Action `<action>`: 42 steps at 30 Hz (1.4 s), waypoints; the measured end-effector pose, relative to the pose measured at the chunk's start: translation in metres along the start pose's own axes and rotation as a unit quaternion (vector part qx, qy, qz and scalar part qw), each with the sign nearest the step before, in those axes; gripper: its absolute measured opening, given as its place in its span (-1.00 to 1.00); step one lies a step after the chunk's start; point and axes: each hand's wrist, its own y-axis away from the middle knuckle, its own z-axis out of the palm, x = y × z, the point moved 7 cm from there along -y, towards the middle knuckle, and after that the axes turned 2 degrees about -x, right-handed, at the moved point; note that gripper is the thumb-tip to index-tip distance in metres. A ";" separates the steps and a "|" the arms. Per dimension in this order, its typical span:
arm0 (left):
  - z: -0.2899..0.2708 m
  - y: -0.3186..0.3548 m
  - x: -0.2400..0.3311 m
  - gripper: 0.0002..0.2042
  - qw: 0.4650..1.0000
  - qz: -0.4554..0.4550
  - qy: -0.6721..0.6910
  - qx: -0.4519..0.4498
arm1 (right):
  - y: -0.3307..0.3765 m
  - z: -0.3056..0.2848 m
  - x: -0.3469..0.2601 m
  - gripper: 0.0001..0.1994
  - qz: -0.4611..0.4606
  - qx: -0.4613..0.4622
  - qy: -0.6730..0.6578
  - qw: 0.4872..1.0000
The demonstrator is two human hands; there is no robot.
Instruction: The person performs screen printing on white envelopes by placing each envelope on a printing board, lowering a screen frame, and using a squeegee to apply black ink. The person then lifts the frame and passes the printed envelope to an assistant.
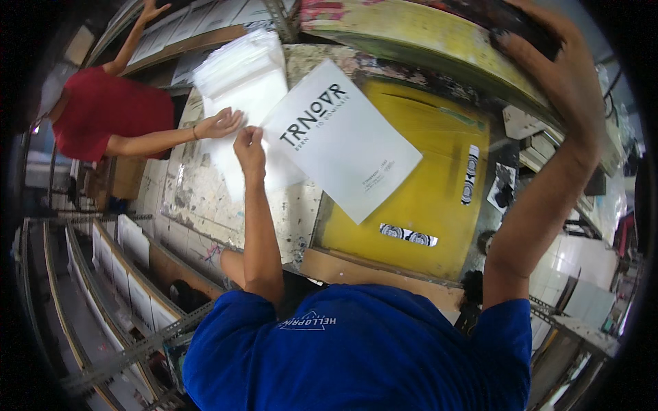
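My left hand (251, 151) is closed in a pinch at the left corner of a white sheet (343, 147) with black printing. That sheet lies tilted over a yellow printing board (439, 198), its left side overlapping a pile of thin white sheets (240, 75). Up at the right, my right hand (565, 75) is wrapped round the near right end of a raised, yellow-stained screen frame (425, 41). Its thumb presses the frame beside a dark part, and some fingers are cut off by the picture's upper edge.
A co-worker in a red shirt (116, 113) stands at the left, one hand (219, 125) close to my left hand, the other raised by a rack. Two patterned tape strips (408, 235) mark the board. Drying racks (116, 274) stand lower left; a metal shelf frame (576, 325) is lower right.
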 end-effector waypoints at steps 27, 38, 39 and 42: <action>0.023 0.099 -0.040 -0.85 0.978 -0.044 -0.204 -0.025 | 0.000 -0.002 0.042 -0.54 -0.025 -0.001 -0.026 0.999; 0.016 0.086 -0.033 -0.83 0.992 0.028 -0.121 0.010 | -0.003 0.001 0.042 -0.53 -0.025 0.000 0.015 1.000; 0.027 0.084 -0.024 -0.81 0.993 -0.010 -0.108 -0.047 | -0.001 -0.001 0.044 -0.54 -0.014 0.008 0.026 1.000; 0.074 0.098 0.019 -0.77 0.968 0.034 -0.127 -0.214 | 0.006 -0.009 0.039 -0.56 0.000 0.039 0.031 0.999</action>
